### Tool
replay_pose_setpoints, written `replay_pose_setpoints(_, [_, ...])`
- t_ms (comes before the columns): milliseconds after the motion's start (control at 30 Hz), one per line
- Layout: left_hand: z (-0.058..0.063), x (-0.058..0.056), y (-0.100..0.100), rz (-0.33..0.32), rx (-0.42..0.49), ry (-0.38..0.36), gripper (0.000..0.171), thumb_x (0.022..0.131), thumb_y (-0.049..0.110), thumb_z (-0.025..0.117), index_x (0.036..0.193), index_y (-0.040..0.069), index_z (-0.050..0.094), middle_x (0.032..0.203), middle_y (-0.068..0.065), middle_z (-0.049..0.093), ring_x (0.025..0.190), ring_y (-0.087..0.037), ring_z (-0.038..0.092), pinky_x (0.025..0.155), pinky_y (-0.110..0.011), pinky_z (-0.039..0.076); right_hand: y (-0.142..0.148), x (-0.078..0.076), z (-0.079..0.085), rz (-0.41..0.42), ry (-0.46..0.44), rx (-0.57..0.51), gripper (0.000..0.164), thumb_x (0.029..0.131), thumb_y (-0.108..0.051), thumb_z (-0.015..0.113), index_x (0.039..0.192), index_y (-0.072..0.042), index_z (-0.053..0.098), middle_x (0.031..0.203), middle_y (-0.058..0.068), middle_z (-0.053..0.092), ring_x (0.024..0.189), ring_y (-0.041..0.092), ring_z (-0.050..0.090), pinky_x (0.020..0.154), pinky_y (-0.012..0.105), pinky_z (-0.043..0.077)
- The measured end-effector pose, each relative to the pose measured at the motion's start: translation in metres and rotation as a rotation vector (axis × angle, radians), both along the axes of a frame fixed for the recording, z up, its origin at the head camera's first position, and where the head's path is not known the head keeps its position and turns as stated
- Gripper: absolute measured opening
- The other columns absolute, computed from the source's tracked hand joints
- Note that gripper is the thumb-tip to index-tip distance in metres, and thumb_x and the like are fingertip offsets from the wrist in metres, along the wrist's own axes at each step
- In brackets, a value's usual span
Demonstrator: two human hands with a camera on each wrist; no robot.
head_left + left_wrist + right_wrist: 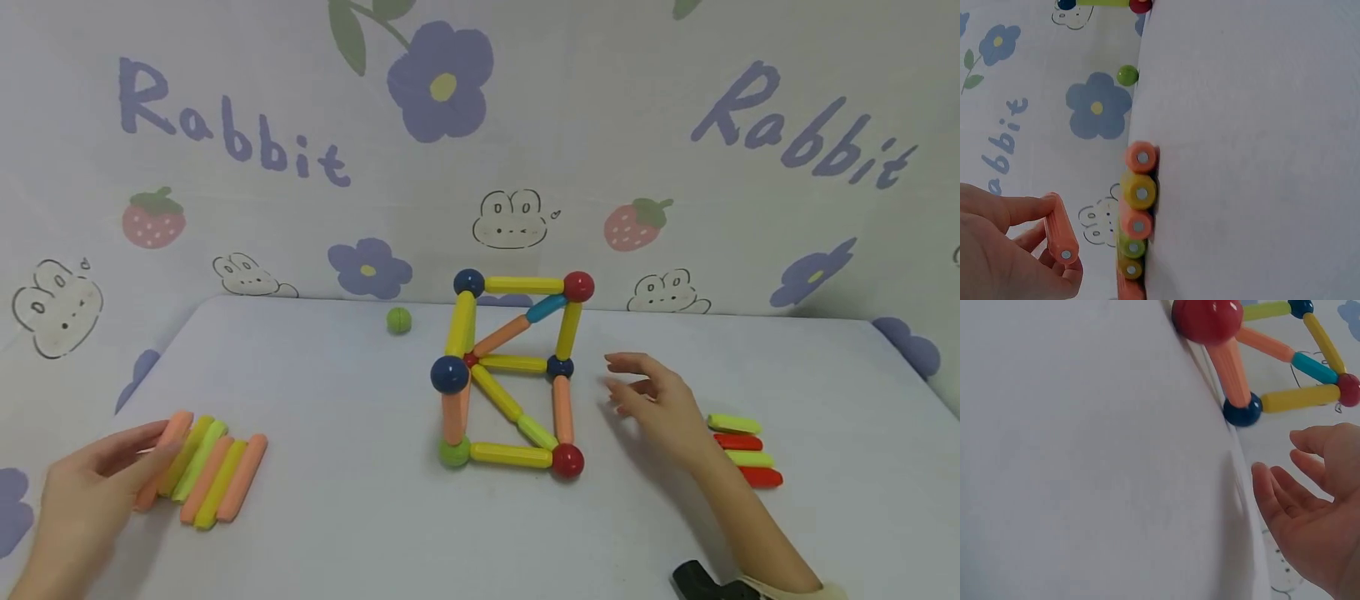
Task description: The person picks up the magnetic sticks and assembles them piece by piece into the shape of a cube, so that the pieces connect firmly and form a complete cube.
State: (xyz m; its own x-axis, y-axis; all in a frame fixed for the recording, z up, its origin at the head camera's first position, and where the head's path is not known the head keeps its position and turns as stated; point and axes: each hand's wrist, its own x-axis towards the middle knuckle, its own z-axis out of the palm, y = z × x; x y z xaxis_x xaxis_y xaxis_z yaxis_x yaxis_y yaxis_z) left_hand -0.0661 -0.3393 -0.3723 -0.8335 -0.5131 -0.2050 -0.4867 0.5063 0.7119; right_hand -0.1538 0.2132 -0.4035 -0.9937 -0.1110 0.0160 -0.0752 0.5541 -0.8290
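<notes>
My left hand [93, 496] pinches an orange magnetic stick [1060, 228] between thumb and fingers. It is at the left end of a row of orange, yellow and green magnetic sticks [221, 479]. The left wrist view shows the held stick raised apart from that row. A framework of magnetic sticks and balls stands mid-table, with a red ball [567, 460] and a green ball [454, 451] at its front base and a dark blue ball [449, 375] above the green one. My right hand [660, 412], fingers loosely bent and holding nothing, hovers right of this framework without touching it.
A loose green ball [399, 321] lies at the table's back, left of the framework. Red and green sticks [750, 458] lie in a group beyond my right wrist. Behind the white table [337, 533] hangs a patterned cloth [300, 225].
</notes>
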Motion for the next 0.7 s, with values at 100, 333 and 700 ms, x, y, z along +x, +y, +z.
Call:
replay_pose_setpoints(100, [0.007,0.003,0.016,-0.063,0.046,0.041,0.067,0.101,0.043,0.071,0.154,0.005,0.054,0.124,-0.002,0.071,0.089,0.009,0.054,0.067,-0.012,0.052,0.018,0.009,0.003,-0.01,0.037,0.051,0.044,0.108,-0.022,0.061,0.149,-0.006,0.054,0.144,0.021,0.06,0.107,0.03,0.069,0.081,0.012,0.054])
replay_pose_setpoints(333, [0.015,0.014,0.051,-0.283,0.071,0.142,0.056,0.098,0.046,0.075,0.144,0.013,0.067,0.1,0.024,0.073,0.1,0.008,0.056,0.077,-0.011,0.047,0.057,0.02,0.005,-0.044,0.151,0.223,0.037,0.105,-0.016,0.067,0.139,-0.004,0.063,0.135,0.022,0.067,0.108,0.034,0.069,0.088,0.026,0.059])
replay_pose_setpoints(700, [0.016,0.013,0.117,-0.475,0.132,0.176,0.041,0.098,0.033,0.078,0.135,0.014,0.073,0.118,0.002,0.077,0.103,-0.002,0.062,0.074,-0.021,0.054,0.089,0.017,0.004,-0.123,-0.031,0.544,0.043,0.097,-0.025,0.072,0.13,0.002,0.064,0.138,0.046,0.043,0.121,0.071,0.035,0.085,0.079,0.045])
